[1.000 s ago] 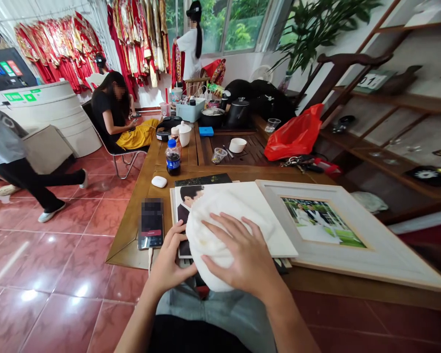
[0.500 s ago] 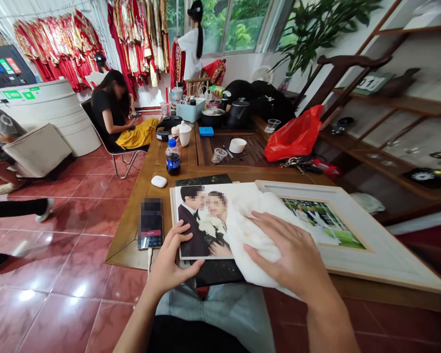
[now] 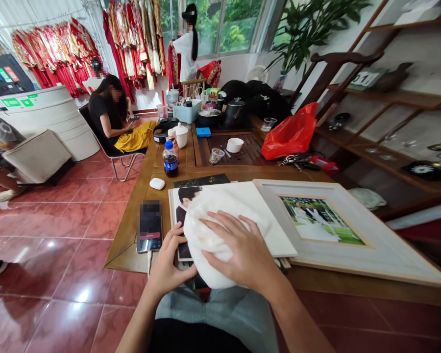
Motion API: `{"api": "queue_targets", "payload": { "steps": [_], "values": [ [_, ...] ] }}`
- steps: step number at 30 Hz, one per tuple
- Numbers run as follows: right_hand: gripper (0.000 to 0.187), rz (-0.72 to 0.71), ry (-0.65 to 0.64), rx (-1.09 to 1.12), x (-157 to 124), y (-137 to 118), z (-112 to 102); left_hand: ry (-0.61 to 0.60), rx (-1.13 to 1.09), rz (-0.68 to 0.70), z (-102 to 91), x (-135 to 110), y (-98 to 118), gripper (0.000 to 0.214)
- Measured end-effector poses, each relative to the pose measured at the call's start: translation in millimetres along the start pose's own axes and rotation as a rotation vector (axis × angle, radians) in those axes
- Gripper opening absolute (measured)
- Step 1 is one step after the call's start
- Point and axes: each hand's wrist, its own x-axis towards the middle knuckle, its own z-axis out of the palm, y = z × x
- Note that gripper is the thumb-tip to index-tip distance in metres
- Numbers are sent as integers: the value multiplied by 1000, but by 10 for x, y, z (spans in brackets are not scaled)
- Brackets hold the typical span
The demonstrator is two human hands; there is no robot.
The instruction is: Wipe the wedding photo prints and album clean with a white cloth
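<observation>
A wedding photo panel (image 3: 279,238) with a wide white right side lies at the table's near edge. My left hand (image 3: 169,262) grips its lower left corner, fingers on the left edge and thumb along the bottom. On the panel, my right hand (image 3: 242,250) presses a bunched white cloth (image 3: 202,211) with its fingers spread over it. The cloth covers most of the pictured couple; part of a dark suit shows at the left. Dark sheets (image 3: 220,180) stick out from beneath the panel. Touching its right side is a framed wedding picture (image 3: 318,220).
Left of the panel lie a phone (image 3: 149,228) on a cable and a white earbud case (image 3: 157,183). Behind stand a blue-capped bottle (image 3: 170,159), a small white bowl (image 3: 234,145) and a red plastic bag (image 3: 292,132). Other people (image 3: 110,117) sit and stand farther back.
My right hand has slid the cloth left across the panel, from its white side onto the pictured couple. The framed picture is now uncovered. My left hand keeps its place at the corner.
</observation>
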Motion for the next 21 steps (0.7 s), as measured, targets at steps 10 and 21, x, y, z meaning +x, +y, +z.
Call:
{"api": "queue_targets", "payload": {
  "steps": [10, 21],
  "values": [
    [46, 175, 133, -117, -272, 643, -158, 11, 17, 19, 13, 2, -18, 44],
    [47, 75, 82, -82, 65, 133, 15, 11, 15, 19, 12, 0, -40, 44]
  ]
}}
